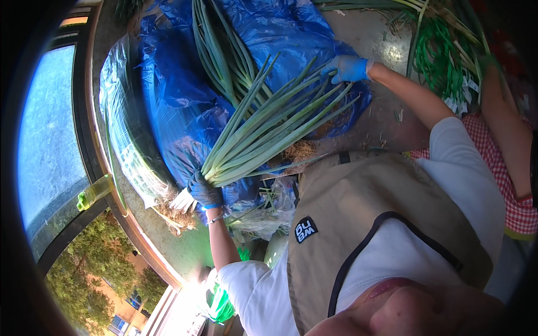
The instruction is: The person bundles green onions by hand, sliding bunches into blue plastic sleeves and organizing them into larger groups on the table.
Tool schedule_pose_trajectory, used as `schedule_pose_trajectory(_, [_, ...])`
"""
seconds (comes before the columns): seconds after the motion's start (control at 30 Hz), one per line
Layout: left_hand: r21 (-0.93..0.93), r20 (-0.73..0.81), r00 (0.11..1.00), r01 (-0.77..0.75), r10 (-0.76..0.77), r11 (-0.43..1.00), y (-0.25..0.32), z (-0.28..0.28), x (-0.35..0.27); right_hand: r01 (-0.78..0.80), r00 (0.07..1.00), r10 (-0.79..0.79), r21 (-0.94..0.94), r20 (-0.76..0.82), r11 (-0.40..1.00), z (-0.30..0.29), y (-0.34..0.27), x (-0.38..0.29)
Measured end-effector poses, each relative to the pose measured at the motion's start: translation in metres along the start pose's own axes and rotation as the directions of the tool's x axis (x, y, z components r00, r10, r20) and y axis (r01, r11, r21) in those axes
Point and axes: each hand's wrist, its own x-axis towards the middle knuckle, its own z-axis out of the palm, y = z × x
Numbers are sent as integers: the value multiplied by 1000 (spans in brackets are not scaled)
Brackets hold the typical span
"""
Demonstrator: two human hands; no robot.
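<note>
My left hand (204, 191), in a blue-grey glove, is closed round the pale lower stalks of a bunch of green onions (260, 130). The long leaves fan out up and to the right, over blue plastic sheeting (185, 96). At the far end of the leaves, my right hand (348, 69), gloved in blue, has its fingers curled on some leaf tips. Behind the held bunch, more green onions (214, 54) lie on the plastic. A bundle of green onions in clear plastic wrap (134, 138) lies to the left, its white stalks and roots towards me.
Green ties (437, 59) with white tags lie at the upper right, beside loose onions (458, 29). At the right edge is another person's arm (504, 126) near a red checked cloth (483, 147). A yellow-green bottle (96, 192) is by the window frame (94, 126); onion roots (299, 151) lie near my apron.
</note>
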Motion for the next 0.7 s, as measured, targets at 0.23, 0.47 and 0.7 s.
schedule_pose_trajectory(0.23, [2,-7,1000,-2,2,1000,-2,2,-2,141,987,-158,-273,-40,952,14,9,11])
schedule_pose_trajectory(0.47, [40,1,1000,8,-8,999,-2,2,-3,149,946,-142,-3,290,989,-19,-7,-15])
schedule_pose_trajectory(0.7, [2,-40,999,-16,16,1000,-5,4,-2,69,984,-132,433,117,899,14,25,-21])
